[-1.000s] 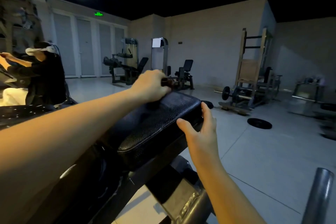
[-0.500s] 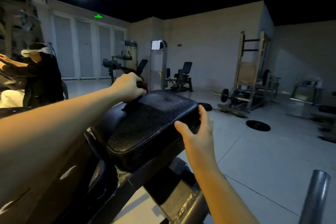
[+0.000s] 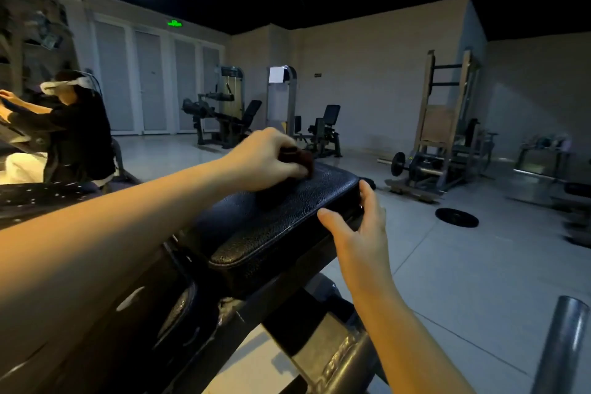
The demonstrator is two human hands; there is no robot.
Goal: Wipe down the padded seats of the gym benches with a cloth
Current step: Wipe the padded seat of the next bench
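Black padded seat (image 3: 281,217): sitting at centre frame. Left hand (image 3: 265,157): curling around the cloth, pressing it onto the seat's far end. Right hand (image 3: 361,227): clasping the seat's right edge, centre-right. Dark cloth (image 3: 299,157): bunching under left fingers, upper centre.

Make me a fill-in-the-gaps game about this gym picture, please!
The left hand presses a dark crumpled ____ onto the black padded leather seat.
The right hand grips the edge of that same ____.
A round black weight plate lies on the grey ____.
The glowing sign above the pale doors is ____.
Missing: cloth; seat; floor; green.
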